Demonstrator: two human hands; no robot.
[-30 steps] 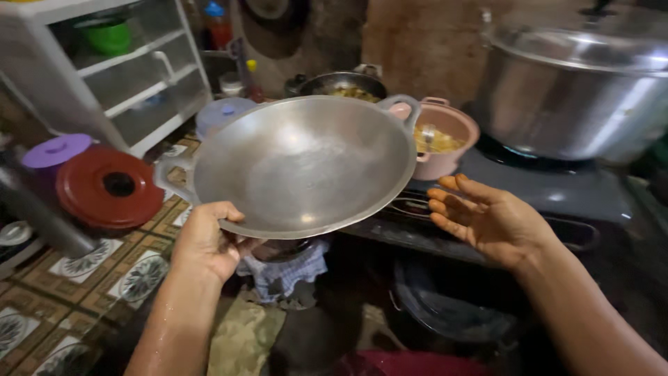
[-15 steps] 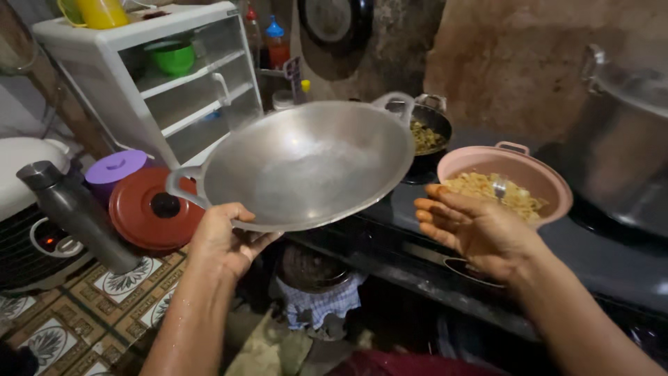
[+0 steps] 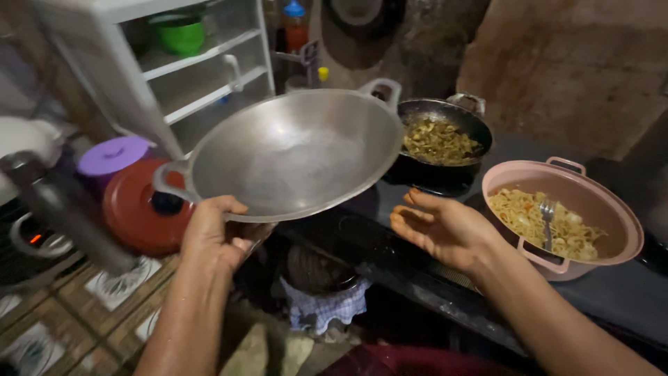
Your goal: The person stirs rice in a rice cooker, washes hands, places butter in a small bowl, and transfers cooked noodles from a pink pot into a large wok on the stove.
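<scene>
Above the dark stove, your left hand (image 3: 219, 233) clasps the near rim of the empty metal wok (image 3: 296, 153), whose handles run away from you, while your right hand (image 3: 445, 226) hangs open just beside it.

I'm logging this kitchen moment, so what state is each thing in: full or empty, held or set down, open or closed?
Metal wok: empty, held up by its rim.
Left hand: closed on the wok's rim.
Right hand: open, palm up, holding nothing.
Black pan: set down, holds cooked food.
Pink pot: uncovered, holds noodles and a fork.
Red lid: lying flat.
</scene>
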